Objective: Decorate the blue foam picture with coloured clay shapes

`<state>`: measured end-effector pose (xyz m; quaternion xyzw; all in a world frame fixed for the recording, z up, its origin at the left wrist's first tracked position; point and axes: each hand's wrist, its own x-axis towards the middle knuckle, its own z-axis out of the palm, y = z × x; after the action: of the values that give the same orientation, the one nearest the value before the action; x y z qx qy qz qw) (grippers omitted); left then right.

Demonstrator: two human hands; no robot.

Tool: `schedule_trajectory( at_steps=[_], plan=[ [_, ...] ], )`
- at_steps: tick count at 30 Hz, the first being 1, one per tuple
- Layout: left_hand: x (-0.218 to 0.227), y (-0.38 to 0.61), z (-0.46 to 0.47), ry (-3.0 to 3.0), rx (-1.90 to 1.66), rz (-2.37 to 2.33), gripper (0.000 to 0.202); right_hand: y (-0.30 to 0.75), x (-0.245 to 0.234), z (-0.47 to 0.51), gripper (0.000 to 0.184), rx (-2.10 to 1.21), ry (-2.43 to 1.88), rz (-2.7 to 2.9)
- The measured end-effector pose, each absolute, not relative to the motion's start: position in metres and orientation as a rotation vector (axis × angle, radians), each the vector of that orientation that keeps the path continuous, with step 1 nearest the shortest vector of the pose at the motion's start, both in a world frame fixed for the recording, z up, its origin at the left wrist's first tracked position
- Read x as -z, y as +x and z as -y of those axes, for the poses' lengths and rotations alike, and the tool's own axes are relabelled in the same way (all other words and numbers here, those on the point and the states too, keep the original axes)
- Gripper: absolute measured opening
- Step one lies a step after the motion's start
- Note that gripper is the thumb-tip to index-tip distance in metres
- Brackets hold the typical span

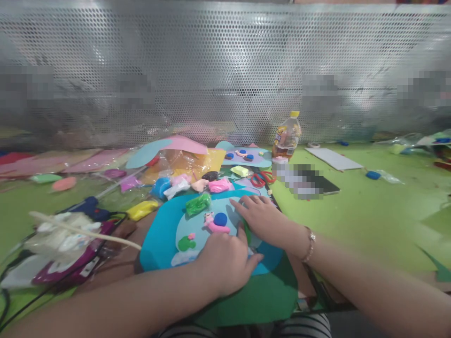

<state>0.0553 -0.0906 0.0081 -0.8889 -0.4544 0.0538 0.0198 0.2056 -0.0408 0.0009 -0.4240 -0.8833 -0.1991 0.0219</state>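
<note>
The pink clay snail with a round blue shell point(219, 222) lies on pale-blue paper point(192, 227) just beyond the left hand's point(223, 258) knuckles, long axis sideways; that nearer hand's index and thumb are parted. The right hand's point(262, 218) fingers spread flat.

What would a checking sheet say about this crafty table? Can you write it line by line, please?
Surface: green table, with craft bits spread over it.
Job's things: blue card bearing a pink-and-blue snail figure; a green packet lies near its top edge.
Clutter: red-handled scissors, yellow packet and other small packets beyond and left of the card.
Hands: right hand rests spread on the card; left hand is over it, its grip unclear.
Cables: black cable at far left.
Surroundings: perforated metal panel behind; yellow-capped bottle upright before it.
</note>
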Motion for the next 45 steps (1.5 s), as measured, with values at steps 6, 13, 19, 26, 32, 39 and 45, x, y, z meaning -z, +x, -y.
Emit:
schedule_trajectory(
  at_steps=[6,13,19,26,32,39,45],
  plan=[
    [-0.009,0.055,0.092,-2.795,-0.121,1.313,0.066,0.202,0.001,0.044,0.057,0.533,-1.286,2.764],
    [-0.006,0.056,0.09,-2.812,-0.076,1.239,0.056,0.197,0.004,0.042,0.061,0.497,-1.227,2.777],
    [-0.003,0.056,0.093,-2.78,-0.039,1.261,0.061,0.2,0.001,0.044,0.059,0.516,-1.238,2.776],
    [-0.007,0.056,0.098,-2.742,-0.148,1.231,0.068,0.204,-0.002,0.05,0.059,0.542,-1.301,2.775],
    [-0.008,0.058,0.097,-2.783,-0.1,1.225,0.057,0.199,0.003,0.049,0.061,0.498,-1.236,2.794],
    [-0.008,0.061,0.096,-2.834,-0.086,1.125,0.049,0.196,0.002,0.051,0.062,0.48,-1.209,2.802],
    [-0.006,0.058,0.106,-2.682,-0.129,1.28,0.069,0.204,-0.001,0.05,0.06,0.451,-1.271,2.795]
  ],
)
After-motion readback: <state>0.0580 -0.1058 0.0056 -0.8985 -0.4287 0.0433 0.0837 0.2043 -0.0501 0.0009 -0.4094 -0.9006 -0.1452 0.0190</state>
